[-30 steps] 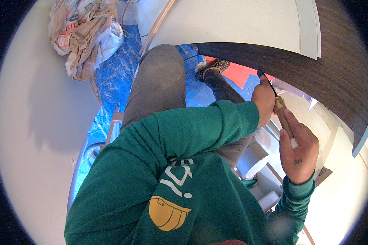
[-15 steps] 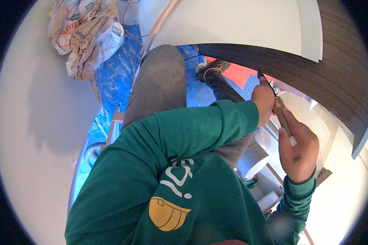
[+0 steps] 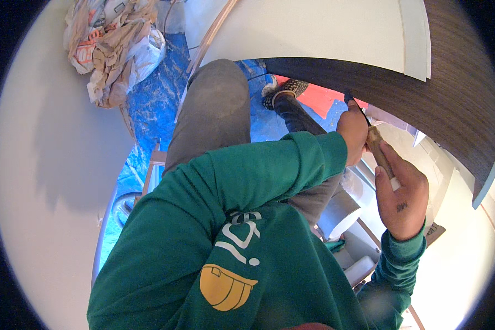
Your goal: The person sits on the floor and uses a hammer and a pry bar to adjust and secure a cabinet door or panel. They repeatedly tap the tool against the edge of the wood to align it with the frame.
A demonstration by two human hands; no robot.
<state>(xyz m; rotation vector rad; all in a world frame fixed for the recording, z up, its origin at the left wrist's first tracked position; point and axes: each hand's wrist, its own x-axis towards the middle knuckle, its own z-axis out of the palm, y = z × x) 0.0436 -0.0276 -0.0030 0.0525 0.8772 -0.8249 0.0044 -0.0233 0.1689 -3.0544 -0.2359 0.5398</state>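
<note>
A hand tool with a pale wooden handle (image 3: 379, 149) and a narrow dark blade (image 3: 359, 108) slants along the lower edge of a dark wood-grain panel (image 3: 423, 104). My right hand (image 3: 404, 201) is closed around the handle, whose whitish end shows by the palm. Reaching across my body, my left hand (image 3: 353, 131) is closed on the blade, one digit lying along it. The blade's tip overlaps the panel's edge in view; I cannot tell whether they touch. Its exact kind is unclear, since the blade shows nearly edge-on.
Blue sheeting (image 3: 159, 82) covers the floor. Crumpled paper and plastic (image 3: 115, 60) lie at the far left. A pale panel (image 3: 313, 33) adjoins the dark one. Below my hands, a white-ended roll (image 3: 344, 223) stands among other items. Another person's shoe (image 3: 283, 93) shows beyond my knee.
Both hands keep their hold on the tool, with only a slight shift. The view has moved a little; otherwise things stay where they were.
</note>
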